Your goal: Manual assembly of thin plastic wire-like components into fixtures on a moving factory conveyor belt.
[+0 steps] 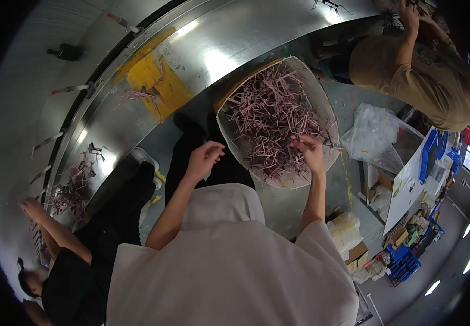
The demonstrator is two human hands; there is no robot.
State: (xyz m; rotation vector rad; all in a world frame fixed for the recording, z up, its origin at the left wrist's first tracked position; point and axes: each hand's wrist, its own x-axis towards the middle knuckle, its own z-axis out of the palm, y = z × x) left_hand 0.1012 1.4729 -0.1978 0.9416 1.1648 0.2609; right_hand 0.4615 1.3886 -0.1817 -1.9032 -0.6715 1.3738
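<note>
A large pale bin (pixel 225 127) stands in front of me, heaped with thin, pinkish, branched stick-like pieces (pixel 270 108). My right hand (pixel 309 152) is over the bin's near right part, its thumb and fingers pinched on a thin pinkish piece at the top of the heap. Outside the bin's left rim, my left hand (pixel 205 160) hangs above my dark-clothed lap. Its fingers are loosely bent and apart from the thumb, with nothing visible between them.
A shiny metal table (pixel 213 60) runs along the front and left, with a yellow board (pixel 161 89) bearing a few pieces. One co-worker (pixel 66 255) sits at left beside another pile (pixel 72 190); a second (pixel 414 76) works at far right. Clear plastic bags (pixel 376 136) lie at right.
</note>
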